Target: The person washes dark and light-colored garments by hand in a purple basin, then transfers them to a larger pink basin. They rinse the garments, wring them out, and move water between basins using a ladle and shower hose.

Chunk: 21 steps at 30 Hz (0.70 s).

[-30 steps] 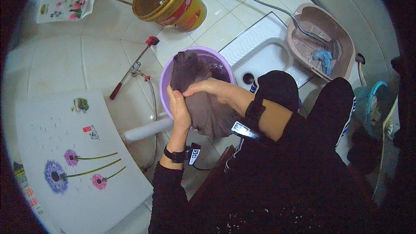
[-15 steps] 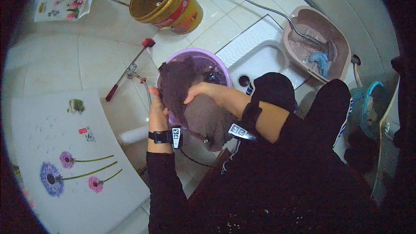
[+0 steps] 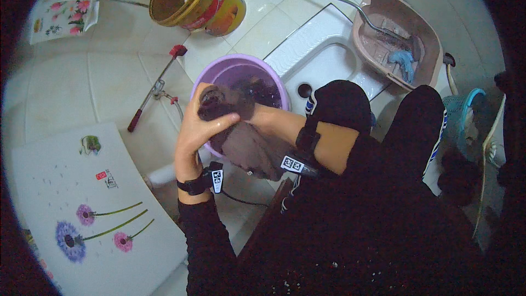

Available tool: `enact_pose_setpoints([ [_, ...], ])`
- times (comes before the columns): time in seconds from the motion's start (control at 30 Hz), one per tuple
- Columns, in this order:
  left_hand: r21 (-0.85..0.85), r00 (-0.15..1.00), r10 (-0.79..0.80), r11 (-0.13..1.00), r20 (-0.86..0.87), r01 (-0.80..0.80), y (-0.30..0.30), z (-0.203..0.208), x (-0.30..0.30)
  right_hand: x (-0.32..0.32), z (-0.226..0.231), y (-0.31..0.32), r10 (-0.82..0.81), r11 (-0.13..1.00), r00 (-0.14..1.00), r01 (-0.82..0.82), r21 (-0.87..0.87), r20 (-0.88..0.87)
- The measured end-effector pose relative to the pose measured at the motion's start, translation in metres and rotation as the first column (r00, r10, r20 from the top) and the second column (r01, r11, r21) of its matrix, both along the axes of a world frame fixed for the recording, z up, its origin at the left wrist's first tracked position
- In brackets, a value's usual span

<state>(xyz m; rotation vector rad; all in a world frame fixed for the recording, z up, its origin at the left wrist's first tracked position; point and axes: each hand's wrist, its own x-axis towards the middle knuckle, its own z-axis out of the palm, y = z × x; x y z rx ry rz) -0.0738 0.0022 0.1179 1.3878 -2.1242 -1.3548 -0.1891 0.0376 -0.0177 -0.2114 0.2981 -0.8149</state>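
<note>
The left hand [image 3: 198, 130] gripped the cloth [image 3: 253, 148] between spread thumb and fingers; cloth overhung the basin [image 3: 220, 71] on the near side, best kept inside. The right hand [image 3: 263, 118] was mostly hidden: finger state indeterminable.

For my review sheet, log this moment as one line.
left hand: holding cloth | right hand: mostly hidden | cloth: partly over basin
</note>
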Motion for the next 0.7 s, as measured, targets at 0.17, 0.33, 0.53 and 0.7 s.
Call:
enact_pose_setpoints([
  [0.17,0.035,0.964,0.240,0.971,-0.118,-0.237,-0.003,-0.020,-0.006,0.012,-0.004,-0.010,-0.485,0.760,0.562,-0.107,-0.640,-0.670],
  [0.33,0.009,0.954,0.298,0.955,-0.019,-0.298,-0.009,-0.040,-0.002,0.010,0.011,0.005,-0.301,0.877,0.359,-0.260,-0.405,-0.883],
  [0.53,-0.097,0.946,0.282,0.958,0.158,-0.269,-0.016,-0.056,-0.004,0.003,0.026,0.015,-0.250,0.917,0.307,-0.228,-0.326,-0.918],
  [0.7,-0.151,0.933,0.241,0.967,0.267,-0.206,-0.017,-0.061,-0.011,0.004,0.023,0.020,-0.235,0.945,0.340,-0.140,-0.296,-0.911],
])
